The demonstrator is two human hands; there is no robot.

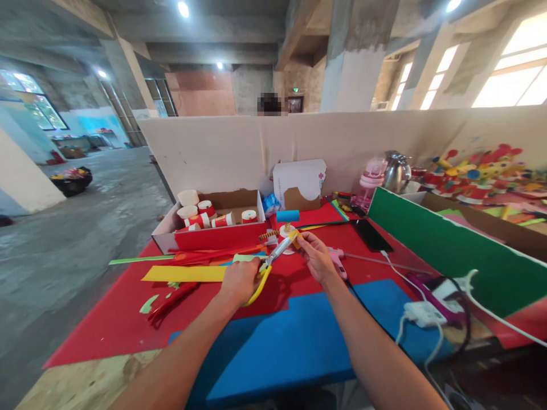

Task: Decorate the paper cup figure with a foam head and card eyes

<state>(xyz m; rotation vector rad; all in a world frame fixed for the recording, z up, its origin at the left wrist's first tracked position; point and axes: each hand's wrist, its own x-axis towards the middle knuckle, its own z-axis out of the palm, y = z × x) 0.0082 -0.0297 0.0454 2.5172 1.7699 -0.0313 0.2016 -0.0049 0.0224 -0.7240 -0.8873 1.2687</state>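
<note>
My left hand (241,282) is closed around the yellow handles of a pair of scissors (278,251), whose blades point up and to the right. Between the fingers of my right hand (317,259) is a small piece of yellow paper (294,237), at the blade tips. Just behind the blades stands a paper cup figure topped by a blue paper roll (288,216), with a coiled paper spring (269,234) sticking out on its left. A long yellow paper strip (183,274) lies beside my left hand. The pink glue gun (337,262) rests right of my right hand.
An open box (217,237) holds several paper cups at the back left. A phone (371,236), white cables, a power strip (424,313) and a green-sided box (453,253) stand to the right. Beyond are a steel jug (397,172) and a low partition (213,151). Someone's head shows behind it.
</note>
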